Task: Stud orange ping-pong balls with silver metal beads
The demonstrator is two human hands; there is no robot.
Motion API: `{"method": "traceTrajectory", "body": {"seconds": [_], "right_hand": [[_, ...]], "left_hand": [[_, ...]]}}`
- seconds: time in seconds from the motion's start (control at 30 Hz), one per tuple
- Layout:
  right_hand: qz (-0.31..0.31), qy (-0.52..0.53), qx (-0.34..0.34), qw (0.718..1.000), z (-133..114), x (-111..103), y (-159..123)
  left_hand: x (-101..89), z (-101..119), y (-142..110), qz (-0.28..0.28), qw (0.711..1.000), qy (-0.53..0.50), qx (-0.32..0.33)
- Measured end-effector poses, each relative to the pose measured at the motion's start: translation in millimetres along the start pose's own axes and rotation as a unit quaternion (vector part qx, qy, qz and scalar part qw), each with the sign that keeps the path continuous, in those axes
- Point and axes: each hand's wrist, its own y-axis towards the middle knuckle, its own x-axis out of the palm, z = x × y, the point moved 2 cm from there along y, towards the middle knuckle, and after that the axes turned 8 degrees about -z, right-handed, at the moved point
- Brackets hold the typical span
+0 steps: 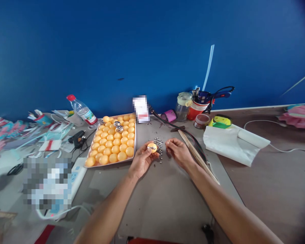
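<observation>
Orange ball is gripped between the thumb and fingers of the left hand, above the grey table and just right of the tray. A short row of silver beads can be seen across its face, with plenty of bare orange around it, so that one looks barely begun tbh. The right hand is held apart from it, fingertips brought close together; whether a bead is pinched there can't be told, way too small. Loose beads are scattered on the table around and between the hands.

As for the rest: a couple of silvery balls are perched among the plain orange balls in the tray. If those are counted as done (just a guess), only a tiny share is finished, and nearly the whole tray is left bare.
</observation>
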Motion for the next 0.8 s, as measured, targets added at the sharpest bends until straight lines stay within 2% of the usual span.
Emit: {"method": "traceTrajectory", "body": {"seconds": [0.1,0.23,0.47,0.8], "right_hand": [[-0.061,0.126,0.016,0.990,-8,9,-7],[-0.113,0.172,0.030,0.978,-10,20,-15],[-0.128,0.203,0.036,0.970,0,30,-17],[-0.129,0.179,0.048,0.974,-2,31,-17]], "left_hand": [[-2.2,0,0,-0.015,1.000,-0.017,-0.004],[-1.7,1,0,-0.044,0.999,-0.029,-0.005],[1.5,0,-1,-0.064,0.998,-0.021,0.010],[4.8,2,-1,-0.066,0.998,-0.002,0.009]]}}
